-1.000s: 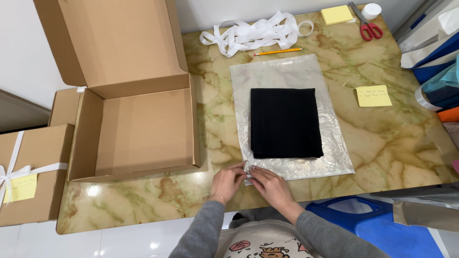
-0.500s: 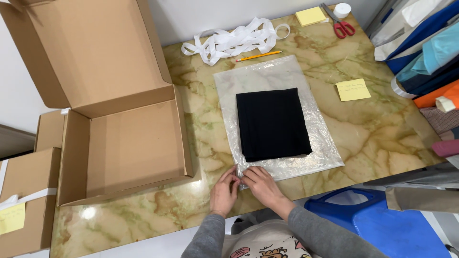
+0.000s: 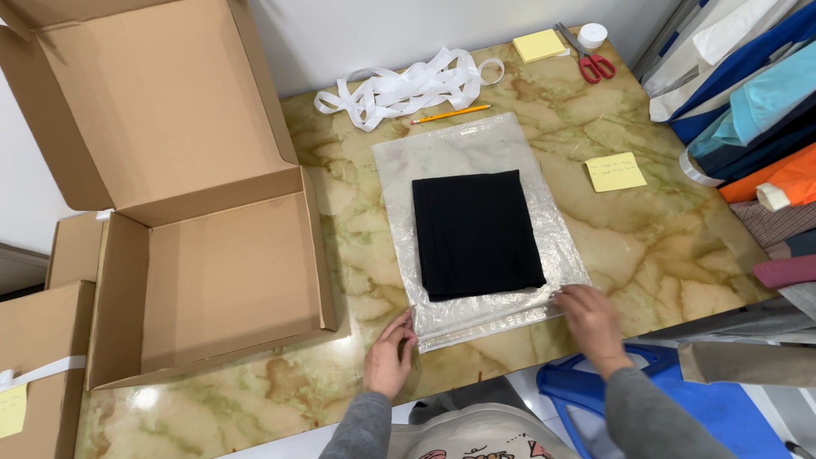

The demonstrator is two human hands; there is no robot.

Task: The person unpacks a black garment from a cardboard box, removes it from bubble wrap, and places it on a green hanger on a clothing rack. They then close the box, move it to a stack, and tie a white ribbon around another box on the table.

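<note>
My left hand (image 3: pixel 388 357) pins near-left corner of clear plastic bag (image 3: pixel 476 153); right hand (image 3: pixel 589 316) presses near-right corner, fingers flat, nothing clenched. Folded black cloth (image 3: pixel 474 231) lies inside bag, mid-table. Risk: slippery film on marble table (image 3: pixel 663 246) creeps, closure edge wrinkles, seals crooked.

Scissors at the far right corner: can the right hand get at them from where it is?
Probably yes: the right hand rests on the clear bag's near corner, and only bare tabletop and a yellow note lie before the red-handled scissors.
</note>
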